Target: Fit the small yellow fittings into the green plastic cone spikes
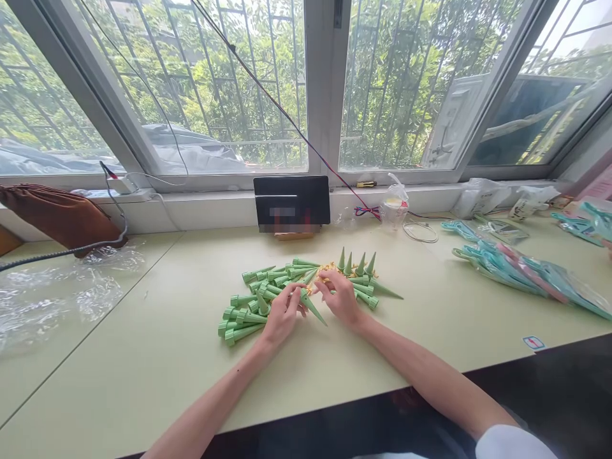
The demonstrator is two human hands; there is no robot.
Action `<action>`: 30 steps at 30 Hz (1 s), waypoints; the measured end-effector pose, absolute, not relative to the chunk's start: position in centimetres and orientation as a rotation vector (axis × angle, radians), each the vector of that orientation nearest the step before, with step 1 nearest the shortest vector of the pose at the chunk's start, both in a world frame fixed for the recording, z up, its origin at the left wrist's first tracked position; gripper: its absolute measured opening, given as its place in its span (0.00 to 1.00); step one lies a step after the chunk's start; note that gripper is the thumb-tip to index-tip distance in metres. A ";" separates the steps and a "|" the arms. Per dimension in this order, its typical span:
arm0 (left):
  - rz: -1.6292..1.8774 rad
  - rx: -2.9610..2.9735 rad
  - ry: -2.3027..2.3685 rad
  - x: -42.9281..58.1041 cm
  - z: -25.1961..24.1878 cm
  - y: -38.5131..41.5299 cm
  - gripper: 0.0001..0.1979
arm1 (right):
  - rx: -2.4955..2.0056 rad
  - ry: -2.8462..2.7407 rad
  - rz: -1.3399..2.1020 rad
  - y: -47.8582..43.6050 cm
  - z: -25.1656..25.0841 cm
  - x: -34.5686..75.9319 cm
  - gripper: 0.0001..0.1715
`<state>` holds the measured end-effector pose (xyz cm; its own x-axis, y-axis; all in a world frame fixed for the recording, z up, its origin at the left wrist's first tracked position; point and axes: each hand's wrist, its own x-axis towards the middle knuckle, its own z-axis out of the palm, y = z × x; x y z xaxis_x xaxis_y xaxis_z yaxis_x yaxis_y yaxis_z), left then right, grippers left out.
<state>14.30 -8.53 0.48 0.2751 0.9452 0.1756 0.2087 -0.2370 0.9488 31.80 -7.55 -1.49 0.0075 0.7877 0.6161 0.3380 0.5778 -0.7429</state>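
Observation:
My left hand (283,316) is closed around a green plastic plant-watering spike (313,308), its wide ribbed end at my fingers and its point slanting down to the right. Close beside it, the fingers of my right hand (342,297) are bent together in a pinch; what they hold is too small to make out. Small yellow pieces (329,268) lie in a pile just beyond my hands. Many more green spikes (243,316) are heaped to the left. Several green cones (360,262) stand point up behind my right hand, and others lie beside it.
A dark-screened tablet (292,203) leans at the back on a stand. Right of it are a plastic cup in a bag (394,209) and a coiled white cable (421,232). Teal and pink packaged items (521,268) lie far right. Clear plastic wrap (62,299) and a brown pouch (62,217) are left.

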 end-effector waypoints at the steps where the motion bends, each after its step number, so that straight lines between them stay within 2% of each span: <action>1: 1.040 1.635 1.064 14.3 0.6 -8.5 0.18 | -0.972 -1.598 0.450 -7.6 -1.4 31.8 0.08; 9: 1.046 1.540 1.051 14.5 0.9 -8.5 0.19 | -0.972 -1.736 0.285 -7.5 -1.3 32.0 0.10; 24: 1.006 1.472 0.991 14.5 0.5 -8.4 0.17 | -0.951 -1.847 0.385 -8.1 -0.9 32.0 0.10; 30: 1.021 1.486 0.978 14.7 1.3 -8.6 0.17 | -0.883 -1.883 0.426 -8.2 -0.6 32.1 0.16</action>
<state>14.66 -8.63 1.26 0.3058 0.9464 0.1042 0.0634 -0.1295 0.9895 32.11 -8.15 -0.60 -0.2612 0.7330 0.6280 0.3916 0.6751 -0.6252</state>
